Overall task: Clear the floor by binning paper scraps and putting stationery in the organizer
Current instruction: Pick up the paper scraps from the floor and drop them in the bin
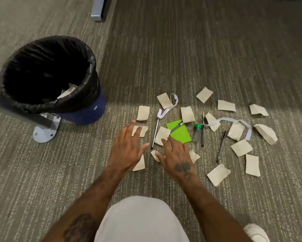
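Several beige paper scraps [218, 174] lie scattered on the grey carpet, with white paper strips [167, 107] among them. A green sticky pad [180, 134] carries a pen [177, 126]. A silver pen [155, 133], a pencil [203, 128], a dark pen [221, 146] and a small green-capped vial [197, 132] lie nearby. My left hand [127, 149] hovers flat with fingers spread over scraps [143, 113]. My right hand [175, 154] is spread over other scraps, its fingertips at a glossy scrap [161, 135]. Neither hand holds anything. No organizer is in view.
A blue bin [87, 112] with a black liner [48, 70] stands at the left, with scraps inside. A metal furniture foot [44, 131] is bolted beside it. Another furniture leg [98, 9] stands at the top. My knee [141, 219] is at the bottom centre.
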The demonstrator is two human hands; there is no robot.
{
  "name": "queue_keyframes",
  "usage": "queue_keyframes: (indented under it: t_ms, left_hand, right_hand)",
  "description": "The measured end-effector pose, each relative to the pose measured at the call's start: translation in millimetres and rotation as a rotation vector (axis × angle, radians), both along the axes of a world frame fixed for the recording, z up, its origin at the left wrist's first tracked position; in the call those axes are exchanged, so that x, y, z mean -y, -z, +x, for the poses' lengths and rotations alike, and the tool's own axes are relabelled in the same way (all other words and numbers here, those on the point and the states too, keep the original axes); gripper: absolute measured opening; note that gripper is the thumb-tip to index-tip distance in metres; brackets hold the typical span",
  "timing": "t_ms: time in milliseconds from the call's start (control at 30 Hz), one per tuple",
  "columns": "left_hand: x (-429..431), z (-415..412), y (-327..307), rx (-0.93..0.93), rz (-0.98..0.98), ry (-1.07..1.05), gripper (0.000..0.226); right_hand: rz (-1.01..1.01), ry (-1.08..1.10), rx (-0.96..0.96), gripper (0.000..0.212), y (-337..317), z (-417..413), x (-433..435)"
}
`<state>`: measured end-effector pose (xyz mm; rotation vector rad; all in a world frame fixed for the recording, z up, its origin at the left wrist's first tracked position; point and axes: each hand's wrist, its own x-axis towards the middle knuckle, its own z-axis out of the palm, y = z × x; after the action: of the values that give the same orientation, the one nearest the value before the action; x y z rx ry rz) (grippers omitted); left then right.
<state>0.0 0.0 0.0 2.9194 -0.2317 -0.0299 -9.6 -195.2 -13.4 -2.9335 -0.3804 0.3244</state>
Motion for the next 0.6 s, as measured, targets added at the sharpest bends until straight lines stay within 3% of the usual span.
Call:
queue_keyframes:
  t_ms: [300,467,600]
  left_hand:
    - [-10,-11,29,-0.173,-0.001,-0.097,0.054]
    - [-6,-15,37,-0.415,-0.043,-0.372,0.067]
    - [5,-22,41,-0.434,-0.101,-0.437,0.073]
  right_hand:
    - [-0.061,-0.050,-0.109,0.035,26,-6,-20]
    - [-0.071,0.010,-0.150,0.034,28,-5,-21]
    - [-0.002,0.159,-0.089,0.029,15,21,-11]
